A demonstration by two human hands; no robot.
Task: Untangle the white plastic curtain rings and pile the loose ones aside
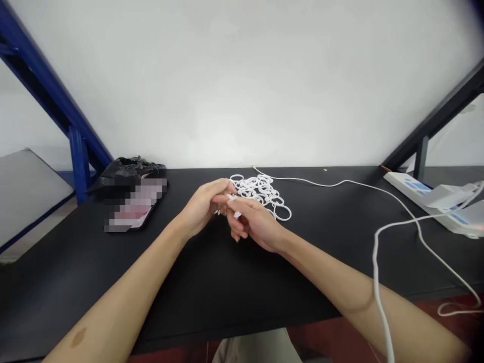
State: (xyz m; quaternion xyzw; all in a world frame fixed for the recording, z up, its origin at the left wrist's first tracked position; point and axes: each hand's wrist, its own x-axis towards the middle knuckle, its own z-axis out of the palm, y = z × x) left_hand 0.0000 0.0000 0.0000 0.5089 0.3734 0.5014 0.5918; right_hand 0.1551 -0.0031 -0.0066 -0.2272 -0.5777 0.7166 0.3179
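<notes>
A heap of thin white loops [260, 190], which look like hair ties, lies on the black table just beyond my hands. My left hand [204, 205] is closed, its thumb and fingertips pinched together at a white loop [231, 197]. My right hand [259, 222] meets it from the right with its thumb and index finger also pinched there, its other fingers curled below. A small white piece [237, 215] shows between the right fingers. Most of the held loop is hidden by the fingers.
On the left, a blurred-out phone-like object [139, 206] lies by a crumpled black plastic bag [132, 166]. A white power strip [427, 201] with a plug is at the right. Its white cable [378, 262] crosses over my right forearm; another thin cable [336, 184] runs along the back.
</notes>
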